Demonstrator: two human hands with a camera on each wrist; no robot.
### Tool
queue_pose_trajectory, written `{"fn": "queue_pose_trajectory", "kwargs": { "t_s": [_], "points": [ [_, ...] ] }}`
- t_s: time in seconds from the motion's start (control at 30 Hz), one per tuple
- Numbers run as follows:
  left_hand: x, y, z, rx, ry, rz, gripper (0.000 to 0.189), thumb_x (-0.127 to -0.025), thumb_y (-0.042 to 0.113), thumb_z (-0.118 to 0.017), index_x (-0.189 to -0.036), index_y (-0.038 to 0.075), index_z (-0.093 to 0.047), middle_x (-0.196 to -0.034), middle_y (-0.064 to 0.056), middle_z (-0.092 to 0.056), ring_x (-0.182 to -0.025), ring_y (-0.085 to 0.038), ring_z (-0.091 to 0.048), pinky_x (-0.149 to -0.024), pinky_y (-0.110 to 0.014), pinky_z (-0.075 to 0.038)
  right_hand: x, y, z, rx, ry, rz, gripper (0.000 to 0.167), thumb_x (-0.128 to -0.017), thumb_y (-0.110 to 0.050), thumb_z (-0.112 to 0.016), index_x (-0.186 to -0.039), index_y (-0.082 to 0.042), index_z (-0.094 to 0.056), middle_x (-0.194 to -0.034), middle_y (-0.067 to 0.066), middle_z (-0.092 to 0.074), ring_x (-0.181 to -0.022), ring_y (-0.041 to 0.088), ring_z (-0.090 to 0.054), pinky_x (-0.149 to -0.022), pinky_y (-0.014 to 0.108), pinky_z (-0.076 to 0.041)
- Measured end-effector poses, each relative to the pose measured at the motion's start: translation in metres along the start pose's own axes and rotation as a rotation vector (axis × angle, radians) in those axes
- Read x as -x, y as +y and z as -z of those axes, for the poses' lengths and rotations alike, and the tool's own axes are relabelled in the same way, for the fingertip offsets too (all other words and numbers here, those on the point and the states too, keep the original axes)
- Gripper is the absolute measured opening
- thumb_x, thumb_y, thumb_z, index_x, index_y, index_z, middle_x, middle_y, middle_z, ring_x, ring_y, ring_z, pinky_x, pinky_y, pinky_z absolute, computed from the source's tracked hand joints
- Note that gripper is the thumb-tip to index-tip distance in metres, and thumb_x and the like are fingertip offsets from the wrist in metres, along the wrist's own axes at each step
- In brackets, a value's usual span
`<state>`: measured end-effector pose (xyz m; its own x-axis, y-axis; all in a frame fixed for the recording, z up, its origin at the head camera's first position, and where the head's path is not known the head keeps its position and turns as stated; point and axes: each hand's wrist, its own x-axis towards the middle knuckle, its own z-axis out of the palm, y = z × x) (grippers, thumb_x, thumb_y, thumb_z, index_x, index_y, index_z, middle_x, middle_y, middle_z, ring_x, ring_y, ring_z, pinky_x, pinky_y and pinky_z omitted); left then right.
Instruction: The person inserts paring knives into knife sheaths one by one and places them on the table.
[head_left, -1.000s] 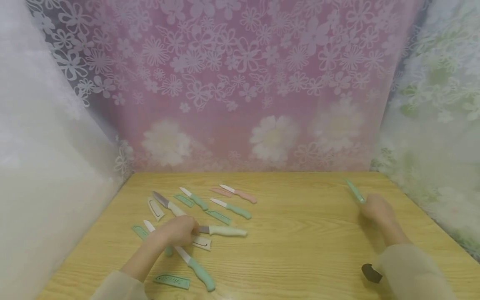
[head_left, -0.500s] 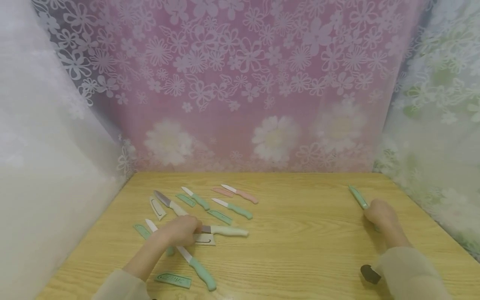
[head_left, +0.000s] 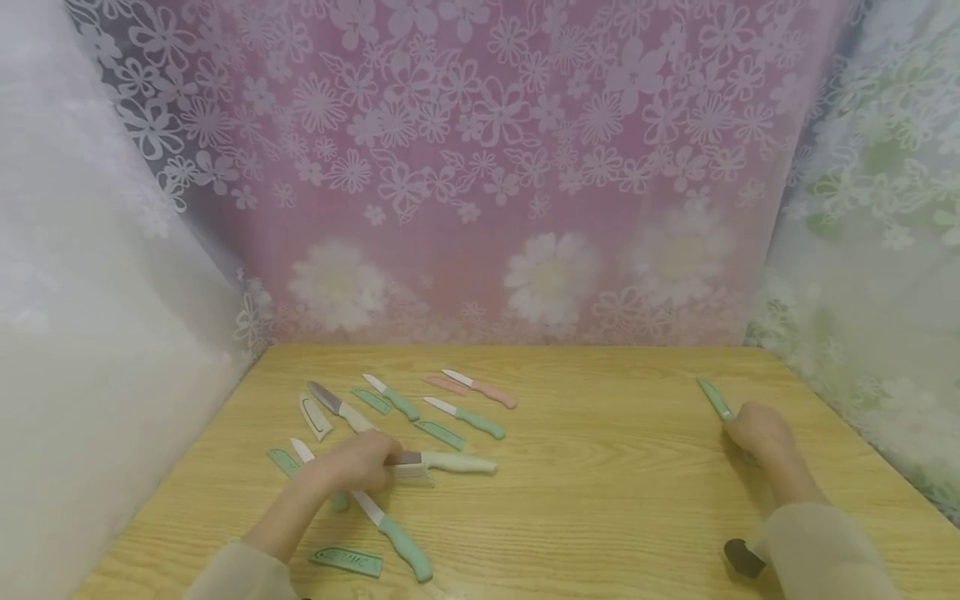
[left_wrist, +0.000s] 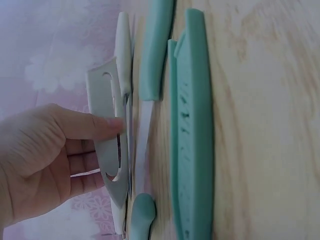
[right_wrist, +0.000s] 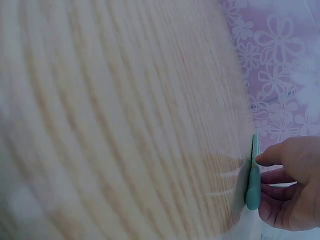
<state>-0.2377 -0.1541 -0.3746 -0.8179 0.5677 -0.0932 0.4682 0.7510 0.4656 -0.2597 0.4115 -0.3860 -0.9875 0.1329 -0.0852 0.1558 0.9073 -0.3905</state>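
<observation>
While beneath knives [head_left: 459, 462], wood-grained table [head_left: 600, 500] before pink floral curtain [head_left: 450, 242].

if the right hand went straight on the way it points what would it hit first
Probably the pink flowered curtain; the tabletop beyond the right hand and the green knife it holds looks free up to there, though depth is unclear.

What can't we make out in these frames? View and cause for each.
Head: blade tip of the lower cream knife, behind the left hand's grip.
Head: middle of the leftmost green knife, behind the left wrist.
Head: middle of the green knife on the right, covered by the right hand's grip.
Left wrist: lower end of the green cover, cut off by the bottom edge; its lettering, blurred.
</observation>
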Motion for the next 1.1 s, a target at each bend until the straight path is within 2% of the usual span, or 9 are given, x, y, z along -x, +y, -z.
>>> {"fn": "queue_pose_trajectory", "kwargs": {
  "t_s": [0.23, 0.47, 0.6, 0.63, 0.73, 0.83, 0.97, 1.03, 1.1],
  "points": [
    [0.0, -0.007, 0.005, 0.059, 0.06, -0.056, 0.002, -0.087, 0.007, -0.061, -0.086, 0.005, -0.062, -0.063, 0.005, -0.049, -0.05, -0.006, -0.039, -0.043, -0.017, -0.033, 0.006, -0.003, -0.004, 0.007, 0.042, 0.036, 0.029, -0.087, -0.015, -0.039, -0.059, -0.008, -0.042, -0.056, 0.003, -0.042, -0.05, 0.016, -0.04, -0.044, 0.025, -0.037],
    [-0.001, -0.009, 0.007, 0.15, 0.095, -0.074, 0.018, -0.097, 0.019, -0.05, -0.105, 0.007, -0.061, -0.062, -0.003, -0.056, -0.047, -0.007, -0.043, -0.038, -0.016, -0.035, 0.009, -0.021, 0.0, 0.076, 0.069, 0.105, 0.032, -0.092, -0.019, -0.04, -0.073, 0.003, -0.052, -0.061, 0.006, -0.046, -0.052, 0.018, -0.043, -0.043, 0.025, -0.04],
    [-0.002, -0.009, 0.007, 0.187, 0.145, -0.078, 0.032, -0.098, 0.028, -0.047, -0.117, 0.005, -0.059, -0.083, -0.01, -0.065, -0.059, -0.01, -0.051, -0.051, -0.023, -0.046, 0.009, -0.039, -0.004, 0.06, 0.12, 0.176, 0.032, -0.092, -0.019, -0.039, -0.066, -0.004, -0.048, -0.054, 0.003, -0.041, -0.046, 0.014, -0.037, -0.04, 0.022, -0.034],
    [-0.003, -0.008, 0.007, 0.203, 0.155, -0.077, 0.036, -0.099, 0.03, -0.046, -0.121, 0.005, -0.057, -0.085, -0.011, -0.065, -0.059, -0.011, -0.05, -0.052, -0.024, -0.046, 0.009, -0.044, -0.005, 0.049, 0.136, 0.207, 0.033, -0.093, -0.018, -0.04, -0.067, -0.001, -0.051, -0.054, 0.004, -0.041, -0.045, 0.015, -0.037, -0.04, 0.023, -0.034],
    [-0.004, -0.008, 0.008, 0.283, 0.165, -0.066, 0.042, -0.099, 0.031, -0.045, -0.132, 0.004, -0.05, -0.088, -0.014, -0.064, -0.055, -0.009, -0.047, -0.047, -0.021, -0.043, 0.011, -0.061, -0.009, 0.038, 0.17, 0.302, 0.035, -0.094, -0.016, -0.042, -0.079, 0.011, -0.058, -0.068, 0.019, -0.058, -0.059, 0.031, -0.055, -0.053, 0.039, -0.051],
    [-0.005, -0.008, 0.01, 0.372, 0.162, -0.055, 0.043, -0.099, 0.025, -0.045, -0.137, 0.006, -0.044, -0.081, -0.015, -0.06, -0.045, -0.01, -0.033, -0.038, -0.018, -0.033, 0.012, -0.081, -0.015, 0.029, 0.175, 0.379, 0.035, -0.094, -0.013, -0.046, -0.099, 0.02, -0.056, -0.075, 0.024, -0.06, -0.065, 0.037, -0.058, -0.074, 0.057, -0.05],
    [-0.006, -0.01, 0.011, 0.454, 0.207, -0.023, 0.042, -0.094, 0.021, -0.052, -0.132, 0.003, -0.05, -0.091, -0.016, -0.064, -0.053, -0.018, -0.05, -0.055, -0.03, -0.051, 0.012, -0.111, -0.023, 0.056, 0.157, 0.438, 0.033, -0.093, -0.014, -0.05, -0.103, 0.016, -0.057, -0.075, 0.016, -0.061, -0.062, 0.029, -0.057, -0.073, 0.052, -0.052],
    [-0.007, -0.01, 0.011, 0.468, 0.25, 0.011, 0.04, -0.091, 0.022, -0.056, -0.125, 0.002, -0.055, -0.088, -0.015, -0.066, -0.06, -0.022, -0.057, -0.068, -0.041, -0.054, 0.013, -0.127, -0.027, 0.068, 0.137, 0.451, 0.032, -0.093, -0.016, -0.05, -0.104, 0.014, -0.057, -0.087, 0.021, -0.063, -0.075, 0.034, -0.061, -0.069, 0.049, -0.053],
    [-0.008, -0.009, 0.012, 0.481, 0.298, 0.056, 0.037, -0.088, 0.024, -0.059, -0.118, 0.003, -0.06, -0.085, -0.014, -0.068, -0.063, -0.024, -0.061, -0.071, -0.044, -0.054, 0.014, -0.144, -0.031, 0.088, 0.115, 0.468, 0.032, -0.094, -0.017, -0.05, -0.105, 0.012, -0.058, -0.097, 0.025, -0.062, -0.088, 0.038, -0.059, -0.073, 0.049, -0.053]
  ]
}}
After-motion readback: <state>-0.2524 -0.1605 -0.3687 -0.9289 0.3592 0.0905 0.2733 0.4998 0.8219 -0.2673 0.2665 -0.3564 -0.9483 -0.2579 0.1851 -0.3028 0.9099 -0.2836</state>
